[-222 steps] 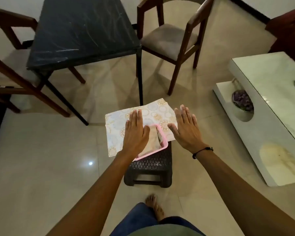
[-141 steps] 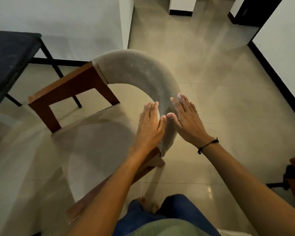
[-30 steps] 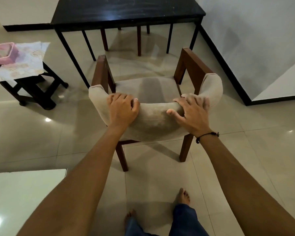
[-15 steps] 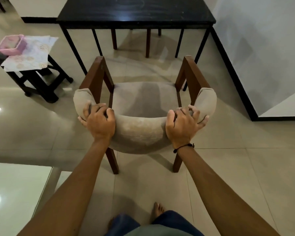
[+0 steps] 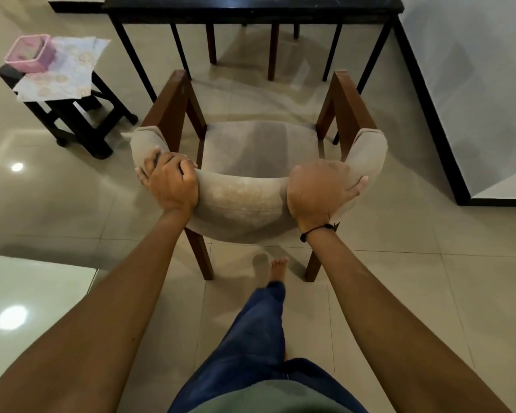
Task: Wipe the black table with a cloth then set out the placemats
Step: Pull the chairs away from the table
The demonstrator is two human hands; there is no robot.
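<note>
beige chair point(image 5: 242, 201) gripped by left hand point(image 5: 170, 183), right hand point(image 5: 319, 189) | placemats point(image 5: 63, 73) far left

a glossy beige tiled floor point(image 5: 385, 293) carries a wooden armchair point(image 5: 239, 150) with grey padding, standing just before the black table point(image 5: 251, 7), whose thin legs also stand on the tiles. to the left, a small black stool point(image 5: 81, 114) bears patterned placemats point(image 5: 69, 70), and a pink basket point(image 5: 30, 52) sits on their far left corner.
</note>
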